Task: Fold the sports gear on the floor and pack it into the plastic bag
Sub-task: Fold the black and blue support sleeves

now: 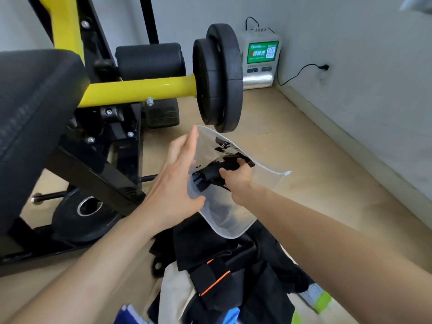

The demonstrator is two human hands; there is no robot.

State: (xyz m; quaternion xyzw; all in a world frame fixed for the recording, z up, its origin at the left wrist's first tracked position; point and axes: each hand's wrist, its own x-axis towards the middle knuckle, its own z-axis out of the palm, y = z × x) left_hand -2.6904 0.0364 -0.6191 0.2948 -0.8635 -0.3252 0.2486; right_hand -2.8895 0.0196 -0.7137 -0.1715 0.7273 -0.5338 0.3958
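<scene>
Overhanging weight plates (219, 78) near plastic bag (233, 220)

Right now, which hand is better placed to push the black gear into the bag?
Right: the right hand grips the black gear partly inside the plastic bag, while the left hand holds its edge.

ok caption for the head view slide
Right hand grips rolled black gear inside clear plastic bag; left hand holds it.
</scene>
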